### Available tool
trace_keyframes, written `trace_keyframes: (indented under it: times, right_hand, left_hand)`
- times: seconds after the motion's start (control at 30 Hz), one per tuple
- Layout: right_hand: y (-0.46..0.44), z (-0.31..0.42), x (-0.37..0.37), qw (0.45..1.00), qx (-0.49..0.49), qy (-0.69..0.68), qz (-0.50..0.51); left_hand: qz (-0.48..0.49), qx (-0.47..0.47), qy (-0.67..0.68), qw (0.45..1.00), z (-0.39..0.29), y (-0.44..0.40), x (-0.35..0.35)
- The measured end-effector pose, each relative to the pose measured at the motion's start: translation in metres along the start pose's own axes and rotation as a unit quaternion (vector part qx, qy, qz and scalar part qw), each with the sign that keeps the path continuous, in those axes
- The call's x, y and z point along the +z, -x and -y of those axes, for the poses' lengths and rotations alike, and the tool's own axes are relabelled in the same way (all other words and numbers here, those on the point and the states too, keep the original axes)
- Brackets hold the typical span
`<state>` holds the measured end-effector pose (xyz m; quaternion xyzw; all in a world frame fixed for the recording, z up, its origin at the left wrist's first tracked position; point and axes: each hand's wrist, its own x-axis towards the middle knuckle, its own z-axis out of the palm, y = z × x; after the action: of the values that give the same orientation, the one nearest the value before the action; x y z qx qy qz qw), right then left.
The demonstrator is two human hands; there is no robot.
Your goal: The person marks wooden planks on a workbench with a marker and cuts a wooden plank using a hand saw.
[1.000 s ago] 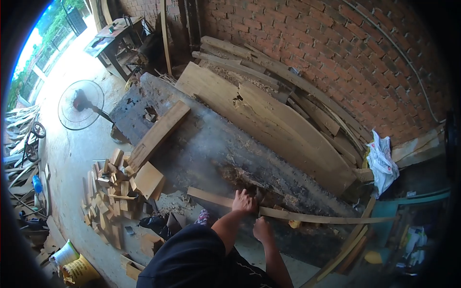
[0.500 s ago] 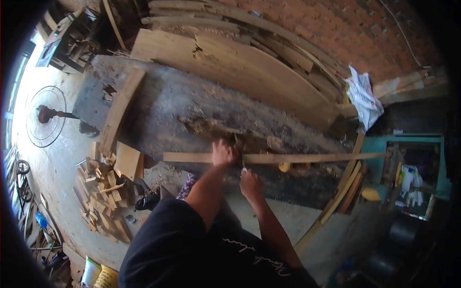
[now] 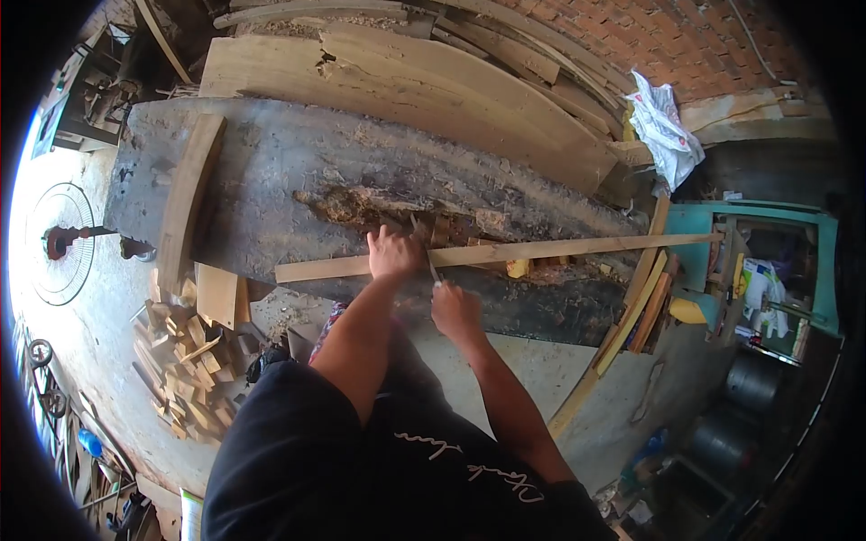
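A long, narrow wooden strip [image 3: 559, 248] lies across a big dark slab [image 3: 271, 162] whose middle has a rough, crumbling hollow [image 3: 347, 207]. My left hand [image 3: 394, 252] is closed over the strip left of its middle. Just right of it, my right hand [image 3: 456, 309] is wrapped round the handle of a thin tool [image 3: 432, 268], whose shaft crosses the strip. The tool's exact kind is too small to tell. A yellow piece [image 3: 518, 268] sits beneath the strip's lower edge.
A short thick board [image 3: 189, 194] rests across the slab's left end. Offcuts [image 3: 194, 361] are heaped on the floor at the left, near a fan [image 3: 61, 242]. A wide plank [image 3: 433, 99] lies behind the slab. At the right are a white bag [image 3: 663, 131] and a teal frame [image 3: 690, 225].
The view has tilted down and turned, so the slab and strip appear higher and further left. Both hands remain at the strip, the right still holding the tool.
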<state>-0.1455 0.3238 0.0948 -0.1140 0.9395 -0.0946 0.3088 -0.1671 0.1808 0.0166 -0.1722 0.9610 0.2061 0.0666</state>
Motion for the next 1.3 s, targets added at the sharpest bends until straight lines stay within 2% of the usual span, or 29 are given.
trace_keyframes:
  times: [0.03,0.1,0.17,0.23,0.33,0.4,0.43,0.5,0.73,0.8,0.87,0.93,1.0,1.1,1.2,1.23,1.27,1.3]
  right_hand:
    - [-0.012,-0.001,0.004,1.000,0.005,-0.001,0.004]
    - [-0.044,0.005,0.007,0.998,-0.044,0.046,0.030]
    - [-0.049,0.005,0.012,0.999,-0.045,0.020,0.011]
    - [-0.034,0.007,0.007,0.999,-0.034,-0.004,-0.004]
    - [-0.007,0.007,-0.010,1.000,0.002,-0.001,0.027]
    - [-0.007,0.008,-0.011,1.000,-0.017,0.002,0.008]
    - [-0.009,0.009,-0.009,1.000,-0.013,0.001,0.010]
    - [-0.015,0.006,-0.010,0.997,-0.039,0.035,0.061]
    - [0.008,0.000,0.001,1.000,-0.009,-0.022,0.014]
    - [-0.006,0.000,-0.005,0.999,-0.045,-0.009,0.007]
    - [-0.032,0.007,-0.005,0.999,-0.041,-0.011,0.029]
    - [-0.040,0.015,0.002,0.999,0.015,-0.040,0.014]
    - [-0.025,0.006,0.003,0.999,0.003,-0.022,0.031]
    - [-0.006,0.009,-0.014,0.998,0.037,-0.019,0.045]
    - [-0.040,0.010,0.006,0.999,0.004,-0.013,0.044]
    - [-0.050,0.013,0.002,0.999,-0.008,-0.011,0.036]
    - [-0.054,0.015,0.000,0.999,0.004,-0.010,0.047]
    - [-0.057,0.017,-0.001,0.998,0.016,-0.010,0.057]
  left_hand:
    - [-0.030,0.001,-0.011,0.999,-0.001,0.001,0.001]
    - [-0.010,-0.006,0.000,1.000,-0.002,-0.001,-0.001]
    - [0.012,-0.017,0.021,1.000,-0.001,-0.001,-0.001]
    - [0.022,-0.019,0.013,0.999,0.001,0.003,0.001]
    - [0.043,-0.024,0.020,0.999,-0.003,-0.002,-0.004]
    - [0.031,-0.029,0.027,0.999,-0.001,-0.004,-0.001]
    - [-0.023,-0.016,0.036,0.999,0.001,-0.002,0.002]
    - [-0.007,-0.011,0.025,1.000,0.001,-0.003,0.002]
    - [-0.003,-0.009,0.017,1.000,0.002,-0.002,0.006]
    - [-0.014,-0.001,-0.013,1.000,-0.002,0.000,0.001]
    - [-0.010,-0.006,-0.031,0.999,-0.006,-0.004,-0.007]
    - [0.002,0.006,0.007,1.000,-0.003,0.001,-0.009]
    - [0.012,0.002,0.013,1.000,-0.002,0.001,-0.007]
    - [0.000,-0.004,0.018,1.000,-0.004,-0.001,-0.006]
    - [-0.035,0.004,0.034,0.999,-0.003,0.000,-0.005]
    - [0.047,-0.019,0.009,0.999,-0.002,-0.003,-0.006]
    - [0.013,-0.015,0.007,1.000,0.002,-0.003,0.007]
    - [0.026,-0.011,0.001,1.000,0.003,-0.004,0.007]
